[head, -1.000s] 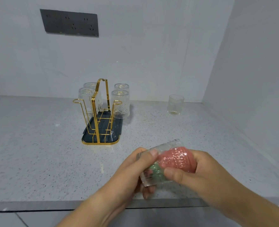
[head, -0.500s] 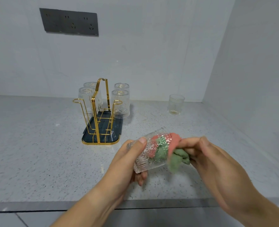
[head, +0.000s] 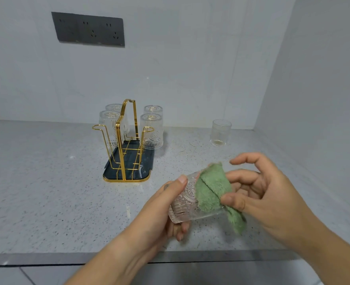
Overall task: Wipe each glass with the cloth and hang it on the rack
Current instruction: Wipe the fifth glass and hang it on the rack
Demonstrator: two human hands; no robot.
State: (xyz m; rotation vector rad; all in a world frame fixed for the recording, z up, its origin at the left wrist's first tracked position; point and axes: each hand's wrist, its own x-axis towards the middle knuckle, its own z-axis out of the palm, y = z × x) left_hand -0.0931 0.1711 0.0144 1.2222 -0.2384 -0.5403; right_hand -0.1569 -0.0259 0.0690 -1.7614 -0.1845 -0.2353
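The wall (head: 190, 68) fills the upper view, with a dark socket panel (head: 88, 29) at 11 o'clock. Below it lies the speckled counter (head: 46, 202). The left hand (head: 159, 214), coming in from 6 o'clock, is curled round the glass (head: 185, 204), thumb on top and fingers beneath, and holds it on its side above the counter's near edge, at 5 o'clock from the rack (head: 119, 145). The right hand (head: 266, 194), from 4 o'clock, pinches the green cloth (head: 211, 190) against the glass's open end between thumb and fingers, index finger lifted clear. The gold wire rack stands on a dark tray (head: 145, 161) near the view's middle, with 4 hung glasses (head: 152, 130) upside down on its far pegs; its 2 near pegs are bare. At 3 o'clock from the rack, well apart, a spare glass (head: 220, 132) stands upright.
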